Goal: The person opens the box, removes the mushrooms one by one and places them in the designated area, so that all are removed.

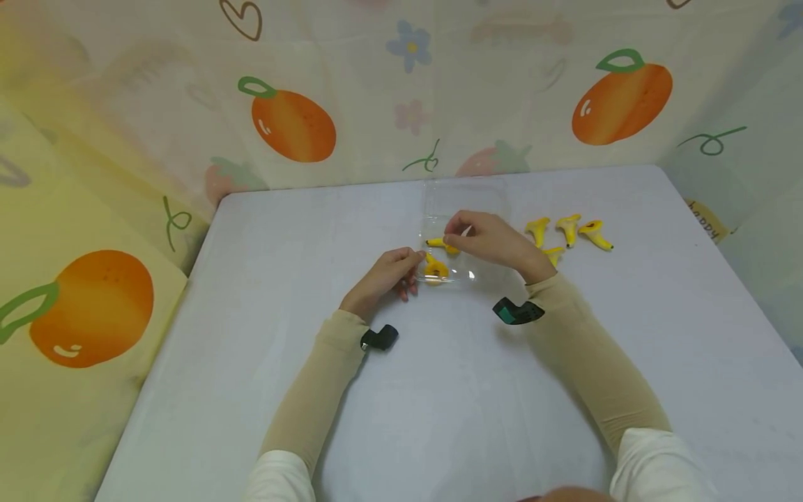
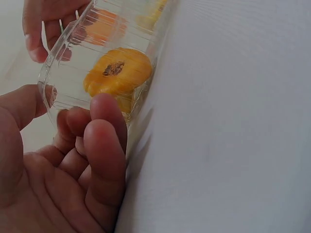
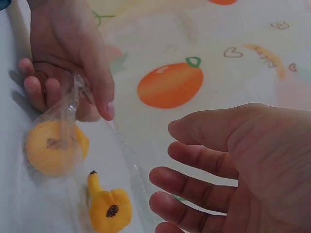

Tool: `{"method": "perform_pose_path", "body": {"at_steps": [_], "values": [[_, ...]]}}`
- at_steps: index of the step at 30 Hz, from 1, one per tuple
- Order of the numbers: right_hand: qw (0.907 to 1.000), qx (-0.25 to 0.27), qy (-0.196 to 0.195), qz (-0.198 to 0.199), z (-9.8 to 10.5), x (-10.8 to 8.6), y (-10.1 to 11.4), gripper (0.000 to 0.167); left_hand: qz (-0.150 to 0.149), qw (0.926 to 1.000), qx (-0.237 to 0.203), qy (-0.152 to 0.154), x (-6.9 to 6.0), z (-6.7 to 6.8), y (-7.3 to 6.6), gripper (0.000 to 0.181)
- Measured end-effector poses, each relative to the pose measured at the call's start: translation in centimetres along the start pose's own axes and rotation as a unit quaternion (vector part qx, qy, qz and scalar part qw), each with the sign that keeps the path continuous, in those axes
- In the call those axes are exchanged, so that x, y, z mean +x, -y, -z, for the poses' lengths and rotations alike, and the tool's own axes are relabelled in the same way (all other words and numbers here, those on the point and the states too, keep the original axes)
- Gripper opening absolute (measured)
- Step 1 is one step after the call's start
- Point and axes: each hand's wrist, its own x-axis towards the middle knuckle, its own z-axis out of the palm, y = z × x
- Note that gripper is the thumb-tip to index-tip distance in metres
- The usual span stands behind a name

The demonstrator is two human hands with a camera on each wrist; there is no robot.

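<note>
A clear plastic box (image 1: 461, 277) with its lid raised stands toward the far side of the table. Inside lie two small yellow gourds, each with a narrow neck: the front gourd (image 1: 436, 270) and the rear gourd (image 1: 442, 245). My left hand (image 1: 385, 276) pinches the box's left front edge between thumb and fingers. Above the box is my right hand (image 1: 492, 240), beside the rear gourd. The right wrist view shows its fingers (image 3: 187, 182) loosely bent, apart from the gourds and holding nothing.
Several more yellow gourds (image 1: 569, 229) lie on the table right of the box, one partly hidden by the right wrist. White cloth (image 1: 276, 244) covers the table. A printed curtain (image 1: 364, 90) hangs behind and at both sides.
</note>
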Motion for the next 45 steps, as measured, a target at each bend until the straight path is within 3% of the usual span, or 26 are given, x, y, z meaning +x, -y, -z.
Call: {"method": "perform_pose_path", "body": {"at_steps": [5,11,17,21,25,34,45], "values": [[0.9999,0.003,0.012,0.007,-0.7,0.0,-0.4,0.023,-0.011,0.9999,-0.010,-0.008,0.3,-0.3,0.2,0.026],[0.9996,-0.002,0.025,0.014,-1.0,0.0,-0.9,0.024,-0.016,0.9994,-0.023,-0.022,0.3,-0.3,0.0,0.055],[0.9994,0.002,0.032,0.010,-1.0,0.0,-0.9,0.027,-0.059,0.9979,0.000,-0.028,0.2,-0.2,-0.2,0.069],[0.9993,0.003,0.036,0.013,-1.0,-0.1,-0.8,0.027,-0.087,0.9956,0.024,-0.025,0.1,-0.2,-0.3,0.066],[0.9988,0.005,0.044,0.021,-1.1,-0.1,-0.8,0.027,-0.097,0.9947,0.021,-0.025,0.1,-0.1,-0.2,0.059],[0.9912,-0.010,0.119,0.057,-1.6,0.0,-1.1,0.035,-0.101,0.9946,-0.011,-0.020,0.1,0.3,0.4,0.047],[0.9889,-0.014,0.134,0.063,-2.0,0.0,-1.2,0.033,-0.099,0.9947,-0.025,-0.009,0.0,0.2,0.5,0.041]]}}
